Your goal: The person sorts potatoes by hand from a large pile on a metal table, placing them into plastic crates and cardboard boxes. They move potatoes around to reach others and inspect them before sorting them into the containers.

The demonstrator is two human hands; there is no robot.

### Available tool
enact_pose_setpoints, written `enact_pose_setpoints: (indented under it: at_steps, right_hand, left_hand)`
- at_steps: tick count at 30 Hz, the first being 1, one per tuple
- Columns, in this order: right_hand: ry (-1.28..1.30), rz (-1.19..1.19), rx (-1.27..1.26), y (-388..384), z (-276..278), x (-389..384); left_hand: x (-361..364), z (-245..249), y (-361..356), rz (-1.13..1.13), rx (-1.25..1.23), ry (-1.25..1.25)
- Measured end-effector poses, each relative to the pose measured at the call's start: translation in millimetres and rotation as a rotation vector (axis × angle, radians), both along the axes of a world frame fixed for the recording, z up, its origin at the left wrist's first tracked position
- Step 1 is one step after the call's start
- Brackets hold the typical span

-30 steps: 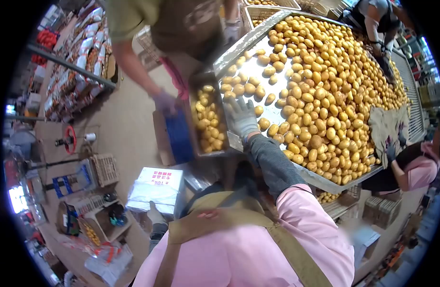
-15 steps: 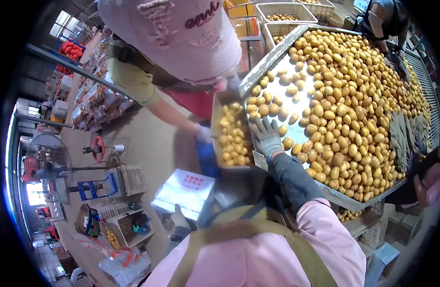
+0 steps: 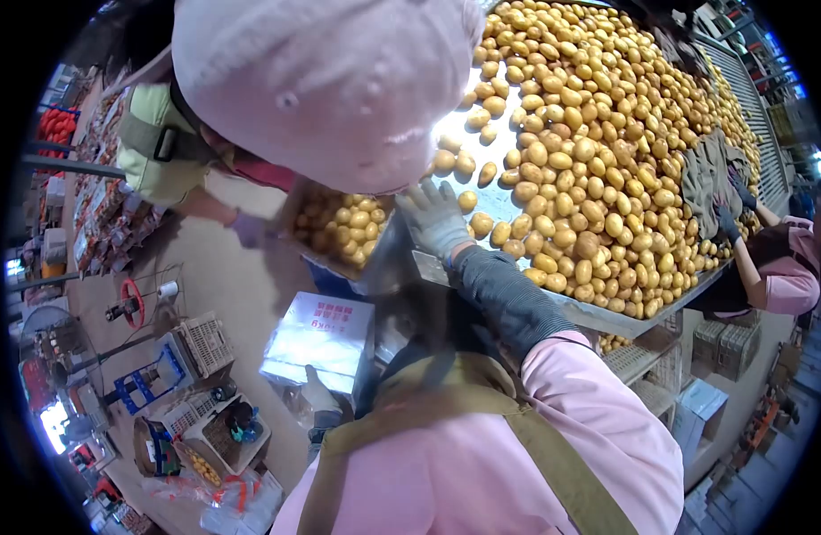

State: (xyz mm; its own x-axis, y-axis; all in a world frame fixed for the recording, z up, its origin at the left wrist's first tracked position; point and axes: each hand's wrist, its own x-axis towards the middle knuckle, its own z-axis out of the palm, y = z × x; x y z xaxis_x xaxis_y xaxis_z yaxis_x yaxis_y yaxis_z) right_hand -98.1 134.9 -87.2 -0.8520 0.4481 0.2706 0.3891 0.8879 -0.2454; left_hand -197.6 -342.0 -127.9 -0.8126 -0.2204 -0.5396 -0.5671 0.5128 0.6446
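Observation:
My right hand, in a grey glove, lies at the left edge of the metal sorting table, fingers spread and holding nothing. Many yellow-brown potatoes cover the table beside it. My left hand, also gloved, rests against the near side of a white box with red print, its fingers partly showing. Just left of the table, a carton of potatoes stands tilted, a co-worker's gloved hand near its left side.
A co-worker in a pale cap leans in from the upper left. Another person in pink works at the table's right side. Crates and a tub stand on the floor at lower left.
The view has shifted, so the table and boxes sit further left. The carton of potatoes has moved away from the table edge and tilted. The capped co-worker leans closer.

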Motion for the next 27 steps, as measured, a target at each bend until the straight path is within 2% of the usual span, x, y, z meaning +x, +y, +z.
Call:
enact_pose_setpoints:
  at_steps: [1,2,5,6,9,13,17,20,24,27]
  right_hand:
    - [-0.001,0.001,-0.016,0.2,-0.1,-0.1]
    - [-0.136,-0.012,-0.023,-0.7,-0.3,1.0]
    - [-0.223,0.002,0.005,3.0,-6.2,-2.3]
    - [-0.228,-0.010,-0.041,3.0,-4.3,-2.6]
    - [-0.302,0.004,-0.037,3.4,-3.0,-1.9]
    - [-0.239,-0.004,-0.045,3.3,-4.6,-0.3]
    - [-0.207,-0.001,-0.039,3.5,-5.3,1.0]
    - [-0.246,0.007,-0.105,6.1,-1.4,-1.4]
    - [-0.234,-0.006,-0.104,4.1,-9.7,-0.1]
    - [-0.189,0.002,-0.155,6.1,-11.4,1.1]
  left_hand:
    - [-1.6,-13.7,-4.7,-0.032,-0.018,-0.007]
    - [-3.8,-30.3,-12.3,-0.064,-0.039,-0.015]
    - [-3.5,-25.1,5.5,-0.197,-0.246,-0.128]
    - [-2.9,-25.9,12.4,-0.220,-0.230,-0.136]
    - [4.0,-28.1,34.0,-0.194,-0.080,-0.095]
    - [6.0,-31.2,54.1,-0.034,0.191,-0.064]
    - [4.1,-2.0,94.6,0.068,0.316,-0.249]
    - [-4.5,-35.1,70.8,-0.254,0.119,-0.146]
    - [2.2,-48.3,82.6,-0.393,0.010,-0.085]
    - [5.9,-9.9,130.9,-0.096,0.190,-0.231]
